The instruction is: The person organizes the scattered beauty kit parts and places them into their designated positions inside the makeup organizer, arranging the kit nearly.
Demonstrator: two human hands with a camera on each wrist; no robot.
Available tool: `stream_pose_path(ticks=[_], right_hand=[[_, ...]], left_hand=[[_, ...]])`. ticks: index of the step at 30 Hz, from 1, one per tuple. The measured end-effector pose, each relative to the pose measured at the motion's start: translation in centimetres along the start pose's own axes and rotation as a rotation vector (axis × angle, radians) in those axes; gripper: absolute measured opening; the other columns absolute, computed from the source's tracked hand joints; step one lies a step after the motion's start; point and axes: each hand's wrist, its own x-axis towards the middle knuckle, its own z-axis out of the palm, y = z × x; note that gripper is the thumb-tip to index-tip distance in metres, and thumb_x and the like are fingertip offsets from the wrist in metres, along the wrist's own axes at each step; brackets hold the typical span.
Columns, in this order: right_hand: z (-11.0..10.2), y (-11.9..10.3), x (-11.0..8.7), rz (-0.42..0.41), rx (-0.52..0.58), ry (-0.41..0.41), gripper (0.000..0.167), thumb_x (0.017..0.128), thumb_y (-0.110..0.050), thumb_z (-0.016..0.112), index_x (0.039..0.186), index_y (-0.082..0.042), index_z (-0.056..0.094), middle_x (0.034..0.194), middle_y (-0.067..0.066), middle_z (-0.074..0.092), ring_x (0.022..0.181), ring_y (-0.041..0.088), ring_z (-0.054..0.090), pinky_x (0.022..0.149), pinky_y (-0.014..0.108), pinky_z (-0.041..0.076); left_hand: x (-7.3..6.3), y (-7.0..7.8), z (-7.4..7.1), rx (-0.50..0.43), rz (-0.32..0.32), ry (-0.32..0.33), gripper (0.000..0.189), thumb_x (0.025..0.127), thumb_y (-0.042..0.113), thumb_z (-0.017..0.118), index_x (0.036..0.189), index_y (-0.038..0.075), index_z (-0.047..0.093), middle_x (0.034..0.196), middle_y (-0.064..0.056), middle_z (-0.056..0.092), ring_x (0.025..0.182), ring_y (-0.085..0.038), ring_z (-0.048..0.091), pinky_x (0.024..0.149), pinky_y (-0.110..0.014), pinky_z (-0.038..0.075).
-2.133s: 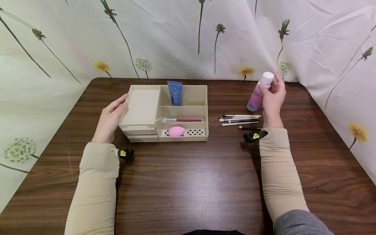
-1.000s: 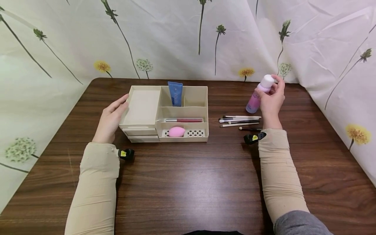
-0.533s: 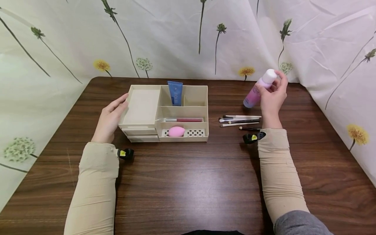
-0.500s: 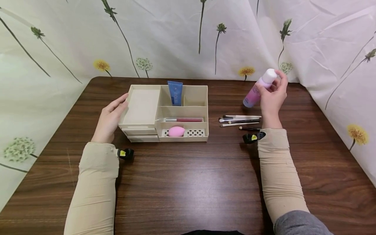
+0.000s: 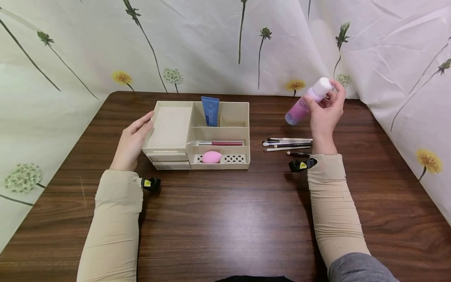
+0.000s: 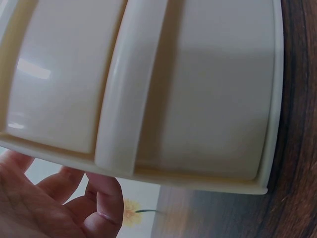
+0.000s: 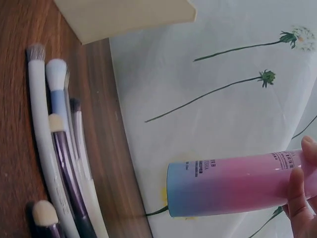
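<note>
My right hand (image 5: 327, 115) grips a pink-to-blue bottle (image 5: 298, 110) with a white cap near its top, the base tilted toward the left. In the right wrist view the bottle (image 7: 233, 187) lies across the lower right, thumb and finger around its upper end. My left hand (image 5: 132, 143) rests along the left side of a cream desktop organizer (image 5: 172, 127), fingers straight. The left wrist view shows its fingers (image 6: 106, 198) at the edge of the drawer front. Inside the organizer stand a blue tube (image 5: 210, 112), a red lip gloss tube (image 5: 225, 143) and a pink makeup sponge (image 5: 211, 157).
Several makeup brushes (image 5: 287, 145) lie on the dark wood table (image 5: 225, 219), just in front of the bottle. One more dark brush (image 5: 298, 153) lies beside the right wrist camera (image 5: 298, 165). A white floral cloth (image 5: 218, 47) hangs behind the table.
My right hand raised the bottle from the table and tilted it further, its base swinging left toward the organizer. The left hand and the organizer stayed in place.
</note>
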Motion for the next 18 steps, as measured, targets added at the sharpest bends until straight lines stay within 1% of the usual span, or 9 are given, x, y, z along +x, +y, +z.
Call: stream_pose_path(ticks=[3,10,12,15,17,18], right_hand=[[0.2,-0.3,-0.3,-0.021,0.025,-0.007,0.059,0.077,0.006,0.079,0.126,-0.02,0.056,0.104,-0.002,0.066,0.084,0.015,0.063,0.078,0.026,0.052],[0.8,-1.0,-0.8,-0.064,0.116,-0.04,0.061,0.075,0.009,0.079,0.125,-0.016,0.056,0.102,0.0,0.067,0.082,0.016,0.063,0.074,0.025,0.051],[1.0,-1.2,-1.0,-0.067,0.146,-0.047,0.061,0.074,0.01,0.08,0.124,-0.016,0.057,0.102,0.002,0.067,0.08,0.016,0.063,0.067,0.023,0.051],[1.2,-1.5,-1.3,-0.089,0.157,-0.059,0.06,0.073,0.007,0.082,0.123,-0.017,0.057,0.102,0.002,0.068,0.076,0.016,0.063,0.06,0.021,0.05],[1.4,-1.6,-1.5,-0.123,0.153,-0.076,0.06,0.074,0.005,0.082,0.123,-0.015,0.057,0.104,0.002,0.068,0.076,0.016,0.063,0.06,0.022,0.05],[1.5,-1.6,-1.6,-0.141,0.151,-0.084,0.06,0.074,0.004,0.083,0.124,-0.014,0.056,0.105,0.002,0.068,0.077,0.016,0.064,0.063,0.022,0.051]], left_hand=[[0.0,0.0,0.0,-0.005,-0.012,0.001,0.052,0.102,0.043,0.05,0.151,0.026,0.043,0.162,0.0,0.031,0.149,-0.018,0.025,0.123,-0.044,0.018],[-0.1,0.1,-0.1,-0.008,-0.021,-0.001,0.053,0.102,0.044,0.05,0.151,0.027,0.043,0.162,0.0,0.03,0.149,-0.018,0.025,0.123,-0.044,0.019],[0.0,0.1,0.0,-0.005,-0.019,-0.002,0.053,0.102,0.044,0.049,0.151,0.027,0.043,0.162,0.0,0.03,0.149,-0.018,0.025,0.123,-0.044,0.019],[0.0,0.2,0.0,0.002,-0.016,-0.001,0.052,0.102,0.044,0.049,0.151,0.028,0.043,0.162,0.001,0.03,0.149,-0.018,0.025,0.123,-0.044,0.019],[-0.1,0.2,0.0,0.004,-0.016,-0.003,0.052,0.102,0.045,0.049,0.151,0.029,0.043,0.162,0.001,0.03,0.149,-0.018,0.025,0.123,-0.044,0.019],[-0.1,0.3,0.0,0.007,-0.016,-0.003,0.052,0.102,0.045,0.049,0.151,0.029,0.043,0.162,0.001,0.03,0.149,-0.018,0.025,0.123,-0.044,0.019]])
